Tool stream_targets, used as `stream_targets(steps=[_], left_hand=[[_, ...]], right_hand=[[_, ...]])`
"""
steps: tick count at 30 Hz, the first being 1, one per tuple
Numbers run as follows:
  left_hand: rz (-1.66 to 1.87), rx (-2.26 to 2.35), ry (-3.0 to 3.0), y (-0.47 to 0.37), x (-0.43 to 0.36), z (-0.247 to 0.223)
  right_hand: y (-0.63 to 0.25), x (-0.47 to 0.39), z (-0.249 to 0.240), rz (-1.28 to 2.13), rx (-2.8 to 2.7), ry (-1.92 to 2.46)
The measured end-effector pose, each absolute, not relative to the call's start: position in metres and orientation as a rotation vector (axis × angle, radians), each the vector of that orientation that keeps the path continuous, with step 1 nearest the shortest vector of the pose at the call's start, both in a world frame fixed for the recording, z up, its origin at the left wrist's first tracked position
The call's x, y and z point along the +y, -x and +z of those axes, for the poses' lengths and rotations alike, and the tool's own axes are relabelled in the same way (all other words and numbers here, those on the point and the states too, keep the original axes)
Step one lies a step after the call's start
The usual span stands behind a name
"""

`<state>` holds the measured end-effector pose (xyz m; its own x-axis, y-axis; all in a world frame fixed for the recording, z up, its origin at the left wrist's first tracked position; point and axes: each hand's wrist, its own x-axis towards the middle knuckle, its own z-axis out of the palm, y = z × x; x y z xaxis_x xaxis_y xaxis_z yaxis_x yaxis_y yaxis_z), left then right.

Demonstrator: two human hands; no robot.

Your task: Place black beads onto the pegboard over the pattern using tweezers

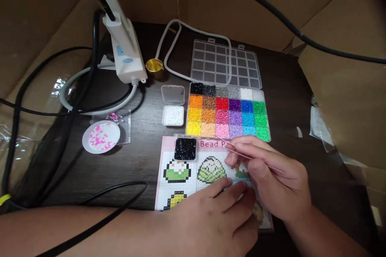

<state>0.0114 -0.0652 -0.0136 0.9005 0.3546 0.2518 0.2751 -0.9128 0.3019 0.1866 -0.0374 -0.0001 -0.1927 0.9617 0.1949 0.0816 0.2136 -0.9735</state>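
Pinched in my right hand (279, 172) is a pair of thin pink tweezers (237, 150), its tips pointing up and left towards the bead case. My left hand (223, 217) lies with fingers extended over the lower part of a printed bead pattern sheet (163, 148). Close to my fingers, small green and red beads (241, 170) show on what looks like a clear pegboard over the sheet; my hands cover much of it. A small box of black beads (185, 149) rests on the sheet's top edge. Just beyond the sheet, the compartment case (227, 114) holds beads sorted by colour.
An open box of white beads (173, 115) stands left of the case. Further left, a white dish (101, 136) of pink and white beads overlaps a clear pegboard (125, 128). A gold cup (155, 68), a power strip (128, 58) and black cables (96, 56) surround the area.
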Motion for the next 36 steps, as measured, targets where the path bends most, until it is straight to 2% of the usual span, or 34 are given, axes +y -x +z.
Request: stream_targets(steps=[10, 17, 24, 36], left_hand=[[0.524, 0.519, -2.828, -0.015, -0.069, -0.018], [0.456, 0.49, -2.857, -0.013, -0.067, -0.014], [0.367, 0.471, -2.841, -0.012, -0.065, -0.007], [0.301, 0.454, -2.802, -0.012, -0.062, -0.003]], right_hand=[[-0.191, -0.042, 0.0, 0.911, -1.498, 1.362], [-0.19, -0.035, 0.003, 0.969, -1.665, 1.188], [-0.19, -0.032, 0.005, 0.849, -1.706, 1.265], [-0.19, -0.032, 0.006, 0.851, -1.757, 1.245]])
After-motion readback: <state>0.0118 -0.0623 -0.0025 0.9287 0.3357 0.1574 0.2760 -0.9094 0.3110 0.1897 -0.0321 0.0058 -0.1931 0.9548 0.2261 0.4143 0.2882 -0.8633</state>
